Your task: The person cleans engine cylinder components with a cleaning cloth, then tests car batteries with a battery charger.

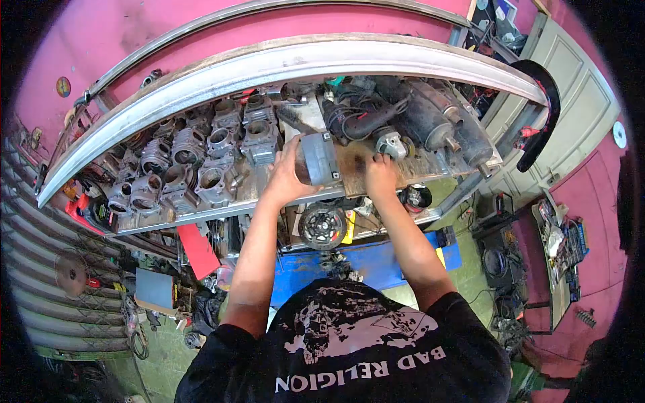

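Observation:
A grey box-shaped block [318,160], possibly a battery, is upright on the wooden shelf [353,164]. My left hand [286,176] curves round its left side, fingers near the top and thumb along the lower edge. To the right, my right hand [381,176] has its fingers curled together at the lower edge of a silver metal part with a round end [391,144]. Whatever lies beneath those fingertips is hidden. Dark hoses and a black pipe [369,119] lie just behind that part.
Several engine cylinders [218,141] fill the shelf's left side. Exhaust mufflers [430,124] lie at its right. A white curved rail [295,59] crosses above the shelf. Below are a wheel hub [323,226], a red panel [198,251] and a blue surface [295,269].

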`<control>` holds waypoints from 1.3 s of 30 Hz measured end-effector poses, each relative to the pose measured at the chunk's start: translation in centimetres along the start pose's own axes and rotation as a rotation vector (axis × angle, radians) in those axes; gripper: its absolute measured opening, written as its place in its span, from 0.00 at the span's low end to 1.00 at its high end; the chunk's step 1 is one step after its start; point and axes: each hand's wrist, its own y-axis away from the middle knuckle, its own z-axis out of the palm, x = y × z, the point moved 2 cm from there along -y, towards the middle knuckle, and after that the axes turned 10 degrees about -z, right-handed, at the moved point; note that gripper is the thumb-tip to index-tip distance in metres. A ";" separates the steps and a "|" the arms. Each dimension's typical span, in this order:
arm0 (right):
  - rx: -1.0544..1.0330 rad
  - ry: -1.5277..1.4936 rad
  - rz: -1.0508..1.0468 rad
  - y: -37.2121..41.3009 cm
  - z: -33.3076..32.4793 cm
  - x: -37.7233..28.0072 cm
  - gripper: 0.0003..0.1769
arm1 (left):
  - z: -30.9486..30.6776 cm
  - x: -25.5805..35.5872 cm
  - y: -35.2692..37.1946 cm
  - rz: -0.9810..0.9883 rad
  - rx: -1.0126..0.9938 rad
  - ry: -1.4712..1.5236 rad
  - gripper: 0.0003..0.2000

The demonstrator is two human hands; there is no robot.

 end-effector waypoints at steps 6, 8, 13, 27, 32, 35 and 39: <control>-0.147 -0.154 0.022 -3.3 -6.0 -1.1 0.28 | 0.5 -1.4 -0.7 0.039 -0.041 0.129 0.65; -0.008 -0.384 -0.172 -6.1 -8.2 -1.8 0.40 | 0.3 -1.3 -0.7 0.039 -0.071 0.169 0.65; -0.287 -0.380 -0.672 -14.5 -10.0 -3.7 0.58 | 0.0 -2.1 -1.1 0.043 -0.174 0.187 0.64; -0.659 -0.775 -0.583 -13.8 -3.1 0.3 0.53 | 3.9 -3.2 4.9 0.024 0.138 0.244 0.45; -0.519 -0.820 -0.527 -10.9 -4.9 -1.1 0.54 | 4.1 -2.5 4.0 -0.012 0.226 0.034 0.51; -0.474 -0.846 -0.395 -8.6 -5.5 -1.6 0.53 | 3.8 -3.5 2.8 0.098 0.230 -0.032 0.50; -0.390 -0.799 -0.226 -6.2 -6.7 -2.2 0.57 | 3.6 -4.9 1.9 0.147 0.161 0.003 0.50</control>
